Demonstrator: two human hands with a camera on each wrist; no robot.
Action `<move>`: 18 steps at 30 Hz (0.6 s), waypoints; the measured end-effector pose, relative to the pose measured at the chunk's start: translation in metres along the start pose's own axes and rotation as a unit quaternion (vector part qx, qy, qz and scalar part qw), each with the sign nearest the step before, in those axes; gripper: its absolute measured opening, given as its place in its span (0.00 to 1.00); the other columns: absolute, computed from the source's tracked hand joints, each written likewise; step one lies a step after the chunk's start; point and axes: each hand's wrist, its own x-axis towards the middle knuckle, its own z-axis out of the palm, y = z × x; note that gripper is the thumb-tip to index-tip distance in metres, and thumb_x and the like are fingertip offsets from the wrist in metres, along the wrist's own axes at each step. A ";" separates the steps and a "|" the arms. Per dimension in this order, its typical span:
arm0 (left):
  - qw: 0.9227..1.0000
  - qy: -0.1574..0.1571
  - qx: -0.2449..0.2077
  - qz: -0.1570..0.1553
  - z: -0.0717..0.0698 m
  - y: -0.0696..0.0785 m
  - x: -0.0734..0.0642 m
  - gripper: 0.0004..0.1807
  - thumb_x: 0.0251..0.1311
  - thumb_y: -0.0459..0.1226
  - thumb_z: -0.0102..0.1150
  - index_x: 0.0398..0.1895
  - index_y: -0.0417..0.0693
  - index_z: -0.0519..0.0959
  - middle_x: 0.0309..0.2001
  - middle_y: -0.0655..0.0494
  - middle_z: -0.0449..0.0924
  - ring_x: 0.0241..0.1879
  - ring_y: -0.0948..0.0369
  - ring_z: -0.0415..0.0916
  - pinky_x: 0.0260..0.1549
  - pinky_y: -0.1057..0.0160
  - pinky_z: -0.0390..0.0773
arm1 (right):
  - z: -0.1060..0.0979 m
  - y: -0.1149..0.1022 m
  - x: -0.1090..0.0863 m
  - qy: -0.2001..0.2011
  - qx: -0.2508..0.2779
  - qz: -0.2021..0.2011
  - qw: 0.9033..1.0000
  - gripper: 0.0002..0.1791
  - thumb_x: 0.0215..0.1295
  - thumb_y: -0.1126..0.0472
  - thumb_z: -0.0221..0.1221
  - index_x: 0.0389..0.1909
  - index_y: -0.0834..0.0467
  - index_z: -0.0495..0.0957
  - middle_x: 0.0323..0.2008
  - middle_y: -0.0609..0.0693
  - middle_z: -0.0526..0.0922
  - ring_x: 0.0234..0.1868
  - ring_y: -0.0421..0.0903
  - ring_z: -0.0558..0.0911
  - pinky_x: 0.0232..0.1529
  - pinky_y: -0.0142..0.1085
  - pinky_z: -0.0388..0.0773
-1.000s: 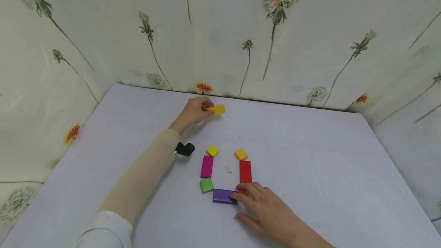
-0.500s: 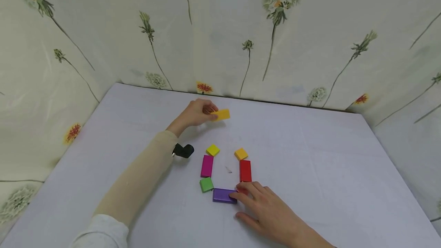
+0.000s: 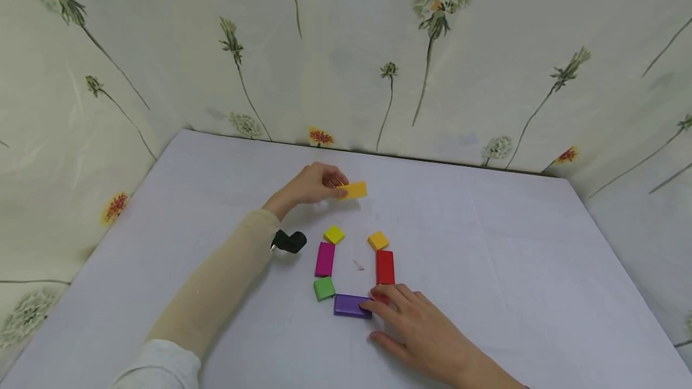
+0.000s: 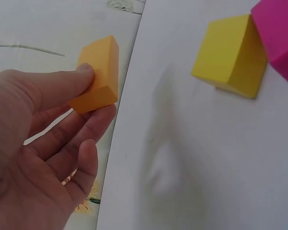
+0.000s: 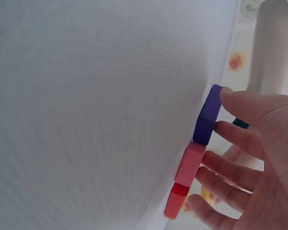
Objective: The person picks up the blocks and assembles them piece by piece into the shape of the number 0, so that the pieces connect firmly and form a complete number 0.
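Above the far part of the table, my left hand (image 3: 312,185) pinches an orange-yellow rectangular block (image 3: 354,189) between thumb and fingers. The left wrist view shows that block (image 4: 98,72) raised, with its shadow on the cloth. My right hand (image 3: 424,332) lies with loosely spread fingers at a purple block (image 3: 348,305) and a pinkish-red block (image 5: 190,164), fingertips right at them. The pinkish-red one is mostly hidden under the fingers in the head view. A red block (image 3: 385,267), an orange block (image 3: 378,241), and green (image 3: 324,289), magenta (image 3: 325,259) and yellow (image 3: 334,235) blocks form a U shape.
A white cloth covers the table (image 3: 503,269). Behind it hangs a curtain (image 3: 346,53) printed with dandelions. A black device (image 3: 290,242) sticks out from the left wrist, low over the table. A small mark (image 3: 359,265) shows inside the U.
My left hand has moved right and nearer with the orange-yellow block, toward the gap at the U's far side. The right hand and the laid blocks have stayed in place.
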 end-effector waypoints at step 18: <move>0.997 -0.071 -0.020 -0.006 0.019 -0.006 -0.006 0.13 0.60 0.37 0.67 0.47 0.45 0.82 0.42 0.55 0.82 0.43 0.59 0.77 0.43 0.64 0.76 | -0.002 0.000 0.001 -0.031 -0.003 0.013 0.999 0.26 0.65 0.41 0.60 0.63 0.43 0.74 0.61 0.46 0.70 0.57 0.44 0.69 0.53 0.44 0.75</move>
